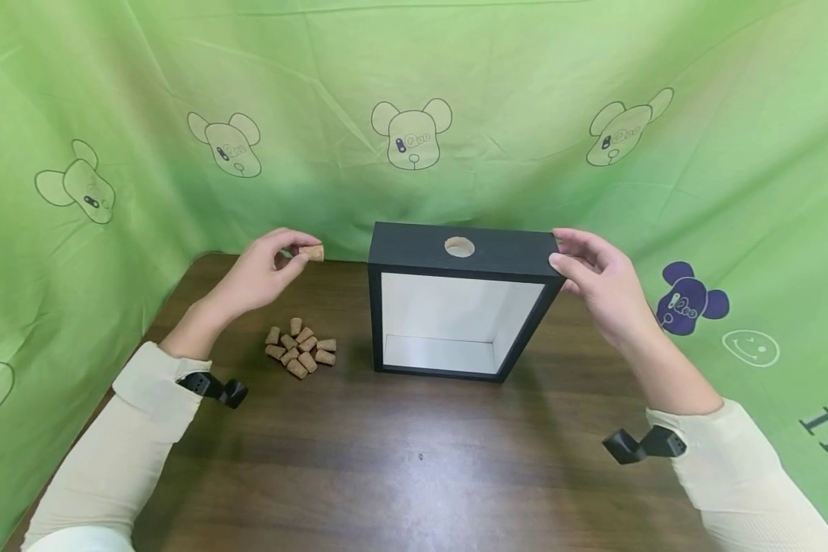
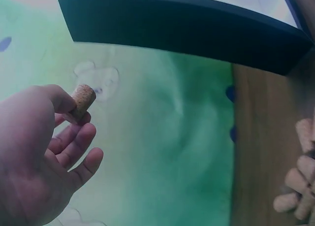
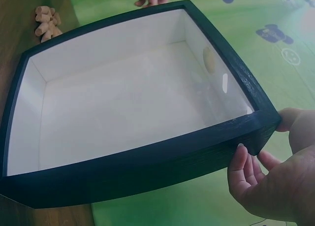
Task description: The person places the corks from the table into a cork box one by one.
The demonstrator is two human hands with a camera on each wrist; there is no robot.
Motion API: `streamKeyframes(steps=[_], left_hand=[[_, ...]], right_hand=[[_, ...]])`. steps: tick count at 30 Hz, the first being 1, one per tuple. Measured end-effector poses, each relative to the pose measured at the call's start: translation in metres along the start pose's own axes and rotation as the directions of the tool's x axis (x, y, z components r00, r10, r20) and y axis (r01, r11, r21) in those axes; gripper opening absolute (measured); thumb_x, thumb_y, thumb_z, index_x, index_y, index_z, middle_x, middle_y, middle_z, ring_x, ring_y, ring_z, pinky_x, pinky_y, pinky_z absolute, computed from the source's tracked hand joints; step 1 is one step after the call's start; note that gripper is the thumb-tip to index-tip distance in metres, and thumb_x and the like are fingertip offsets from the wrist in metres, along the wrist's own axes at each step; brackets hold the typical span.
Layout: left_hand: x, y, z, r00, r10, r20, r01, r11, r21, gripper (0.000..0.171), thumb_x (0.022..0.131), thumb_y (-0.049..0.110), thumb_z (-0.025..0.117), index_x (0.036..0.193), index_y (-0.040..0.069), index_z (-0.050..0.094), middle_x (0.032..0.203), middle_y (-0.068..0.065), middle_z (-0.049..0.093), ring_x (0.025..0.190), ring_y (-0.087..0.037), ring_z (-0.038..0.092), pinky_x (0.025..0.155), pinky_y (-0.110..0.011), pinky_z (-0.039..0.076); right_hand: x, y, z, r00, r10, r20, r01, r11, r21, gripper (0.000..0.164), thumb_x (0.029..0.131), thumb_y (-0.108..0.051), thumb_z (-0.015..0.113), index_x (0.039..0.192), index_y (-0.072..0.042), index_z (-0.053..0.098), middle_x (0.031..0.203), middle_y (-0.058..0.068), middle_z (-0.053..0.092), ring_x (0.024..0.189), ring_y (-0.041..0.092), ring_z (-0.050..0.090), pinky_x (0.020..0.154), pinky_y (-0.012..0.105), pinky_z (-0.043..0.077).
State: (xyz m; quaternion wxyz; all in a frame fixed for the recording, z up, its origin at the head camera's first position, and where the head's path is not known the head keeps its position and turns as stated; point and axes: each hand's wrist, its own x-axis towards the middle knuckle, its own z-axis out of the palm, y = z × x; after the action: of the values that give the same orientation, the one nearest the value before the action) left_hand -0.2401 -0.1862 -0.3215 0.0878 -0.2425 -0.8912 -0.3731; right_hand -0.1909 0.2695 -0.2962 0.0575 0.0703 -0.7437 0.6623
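Observation:
A cork stopper is pinched between the thumb and fingertips of my left hand, held in the air left of the box. The black box frame stands upright, with a round hole in its top and a clear front showing a white inside. My right hand grips the box's upper right corner, thumb at the top edge and fingers at the side. In the right wrist view, fingers lie along the box's dark side. A pile of several corks lies on the table left of the box.
The brown wooden table carries the box and the cork pile. Green cloth with printed bear heads hangs behind and at both sides. A black wrist camera is strapped on the left arm, another on the right.

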Motion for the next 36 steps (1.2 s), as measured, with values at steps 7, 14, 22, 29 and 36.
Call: streamKeyframes(steps=[7,14,22,29,36], left_hand=[[0.012,0.022,-0.005,0.998,0.066,-0.003,-0.066,0.998,0.004,0.028,0.101,0.005,0.058,0.128,0.003,0.068,0.116,-0.01,0.066,0.091,-0.02,0.058,0.08,-0.032,0.049],[0.022,0.037,-0.008,0.994,0.11,0.011,-0.11,0.994,-0.01,0.034,0.103,0.008,0.055,0.135,0.009,0.067,0.114,-0.007,0.065,0.092,-0.018,0.056,0.083,-0.032,0.047],[0.034,0.058,-0.006,0.984,0.18,0.004,-0.179,0.983,-0.048,0.033,0.102,0.005,0.053,0.131,0.009,0.069,0.11,-0.006,0.064,0.094,-0.016,0.056,0.083,-0.031,0.046],[0.044,0.072,-0.001,0.973,0.229,-0.004,-0.229,0.972,-0.059,0.028,0.102,0.009,0.057,0.129,0.007,0.068,0.111,-0.005,0.067,0.095,-0.015,0.055,0.082,-0.031,0.047],[0.051,0.09,0.006,0.974,0.224,-0.014,-0.225,0.971,-0.087,0.026,0.098,0.012,0.066,0.124,0.008,0.068,0.104,-0.003,0.07,0.098,-0.015,0.06,0.084,-0.035,0.046]], right_hand=[[0.0,0.0,0.001,1.0,-0.005,0.004,0.005,1.0,0.016,0.034,0.098,-0.008,0.067,0.132,-0.012,0.06,0.118,0.003,0.052,0.1,0.009,0.056,0.075,0.015,0.052],[0.0,-0.001,0.001,1.0,0.0,0.007,0.0,1.0,0.021,0.035,0.098,-0.007,0.067,0.133,-0.012,0.06,0.118,0.003,0.052,0.101,0.01,0.056,0.074,0.016,0.052],[0.0,0.0,0.0,1.0,0.0,0.013,0.0,1.0,0.015,0.036,0.098,-0.008,0.067,0.134,-0.011,0.06,0.119,0.002,0.053,0.101,0.01,0.056,0.073,0.016,0.051],[0.0,0.001,0.0,1.0,0.002,0.013,-0.002,1.0,0.019,0.037,0.098,-0.008,0.067,0.134,-0.011,0.059,0.12,0.002,0.053,0.101,0.01,0.056,0.073,0.016,0.051],[0.0,0.0,0.0,1.0,-0.002,0.011,0.002,1.0,0.02,0.037,0.098,-0.007,0.067,0.135,-0.011,0.059,0.12,0.002,0.053,0.101,0.011,0.055,0.073,0.016,0.052]])
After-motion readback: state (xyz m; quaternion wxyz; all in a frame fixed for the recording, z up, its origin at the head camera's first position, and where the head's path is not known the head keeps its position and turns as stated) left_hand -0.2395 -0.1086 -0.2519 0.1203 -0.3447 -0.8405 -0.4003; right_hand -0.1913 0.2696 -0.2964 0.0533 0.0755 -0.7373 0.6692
